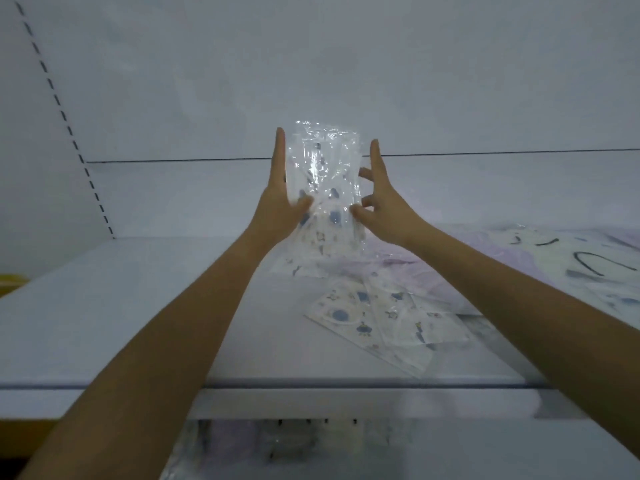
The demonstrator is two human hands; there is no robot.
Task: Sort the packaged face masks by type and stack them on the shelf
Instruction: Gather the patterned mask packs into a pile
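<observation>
Now, mid-sort: my left hand (277, 199) and right hand (382, 202) hold one clear-wrapped, blue-printed mask pack (323, 168) upright above the back of the shelf (138, 306). The left fingers lie straight along its left edge with the thumb pressed on the front. The right thumb and curled fingers pinch the right edge, the index finger standing free. To place it well, I judge I should lower it flat, edges squared, onto the matching pack (301, 266) lying directly beneath, and keep the slippery film from sliding. Count: one pack in hand; one beneath it; an overlapping group of like-printed packs (374, 323) near the front edge, at least two; lilac packs (433, 268) and black-marked packs (585, 265) to the right, too blurred to number.
</observation>
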